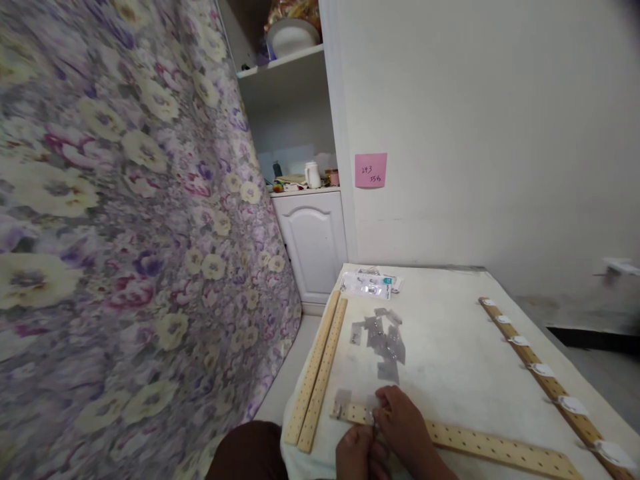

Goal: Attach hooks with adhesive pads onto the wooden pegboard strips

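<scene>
Strip [480, 442] at right hand [404, 421] and left hand [354, 455], fingers curled, can't tell whether pinching anything; packets [384, 340] at twelve o'clock from hands

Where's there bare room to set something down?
The widest bare patch of tabletop lies between the gray packets and the brown strip. More lies at the back, right of the clear packaging. It's crowded around the left hand, right hand and nearest pale strip.

Tabletop [450, 353] open right of packets [385, 343]; front pale strip [500, 447] obstructs, probably low.
</scene>
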A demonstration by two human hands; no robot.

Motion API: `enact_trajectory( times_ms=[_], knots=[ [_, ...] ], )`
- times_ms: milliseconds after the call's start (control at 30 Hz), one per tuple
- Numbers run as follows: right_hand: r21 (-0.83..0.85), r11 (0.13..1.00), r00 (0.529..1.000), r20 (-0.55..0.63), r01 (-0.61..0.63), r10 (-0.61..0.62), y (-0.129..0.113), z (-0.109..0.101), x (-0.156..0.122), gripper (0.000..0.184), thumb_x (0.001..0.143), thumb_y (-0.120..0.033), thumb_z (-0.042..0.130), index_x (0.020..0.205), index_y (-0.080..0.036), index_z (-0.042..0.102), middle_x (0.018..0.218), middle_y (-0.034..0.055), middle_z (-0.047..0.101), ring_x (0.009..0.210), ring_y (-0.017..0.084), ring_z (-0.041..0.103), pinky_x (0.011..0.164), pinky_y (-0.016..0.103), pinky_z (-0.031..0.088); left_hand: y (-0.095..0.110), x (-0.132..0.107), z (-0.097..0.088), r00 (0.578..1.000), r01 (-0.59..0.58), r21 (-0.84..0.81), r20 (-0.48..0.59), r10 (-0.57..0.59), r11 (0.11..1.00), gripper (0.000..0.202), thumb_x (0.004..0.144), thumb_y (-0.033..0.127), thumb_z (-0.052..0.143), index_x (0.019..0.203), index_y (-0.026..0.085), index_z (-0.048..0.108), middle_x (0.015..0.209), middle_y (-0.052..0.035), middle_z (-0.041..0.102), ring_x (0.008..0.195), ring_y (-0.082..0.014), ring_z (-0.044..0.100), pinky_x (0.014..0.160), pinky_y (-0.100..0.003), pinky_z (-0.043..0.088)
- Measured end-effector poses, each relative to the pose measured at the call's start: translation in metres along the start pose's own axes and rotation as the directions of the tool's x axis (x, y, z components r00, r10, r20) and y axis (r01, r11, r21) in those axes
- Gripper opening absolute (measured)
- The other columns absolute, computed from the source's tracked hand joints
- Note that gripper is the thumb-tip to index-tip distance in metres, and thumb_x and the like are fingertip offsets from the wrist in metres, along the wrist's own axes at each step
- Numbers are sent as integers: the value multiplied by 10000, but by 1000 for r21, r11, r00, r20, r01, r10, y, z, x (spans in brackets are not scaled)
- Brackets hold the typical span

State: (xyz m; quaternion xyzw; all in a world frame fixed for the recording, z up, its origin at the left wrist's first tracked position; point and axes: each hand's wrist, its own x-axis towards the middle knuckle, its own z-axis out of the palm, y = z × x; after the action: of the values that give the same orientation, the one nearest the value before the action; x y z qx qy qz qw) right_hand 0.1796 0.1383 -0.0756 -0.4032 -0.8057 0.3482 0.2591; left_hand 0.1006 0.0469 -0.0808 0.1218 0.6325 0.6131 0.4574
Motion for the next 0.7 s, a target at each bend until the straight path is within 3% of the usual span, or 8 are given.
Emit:
enact_trajectory(
  times_ms=[400, 700],
  knots=[
    [-3, 1000, 1000, 11, -29, 29, -7, -4, -1, 178, 705, -204, 494, 868, -203, 563, 868, 36, 614, 828, 183, 562, 760, 274, 403, -4, 4, -1, 1000, 2, 13, -18, -2, 1000, 454, 566, 622, 597, 622, 179, 513, 493, -9, 639, 234, -89, 444, 295, -195, 206],
    [-39, 989, 982, 117, -145, 149, -14, -17, 7, 161, 659, -233, 536, 817, -233, 566, 817, -9, 619, 756, 157, 577, 667, 248, 375, 0, 3, 3, 999, 41, 25, -36, -40, 999, 452, 540, 623, 599, 582, 188, 484, 425, 2, 601, 221, -92, 429, 298, -194, 156]
  ],
)
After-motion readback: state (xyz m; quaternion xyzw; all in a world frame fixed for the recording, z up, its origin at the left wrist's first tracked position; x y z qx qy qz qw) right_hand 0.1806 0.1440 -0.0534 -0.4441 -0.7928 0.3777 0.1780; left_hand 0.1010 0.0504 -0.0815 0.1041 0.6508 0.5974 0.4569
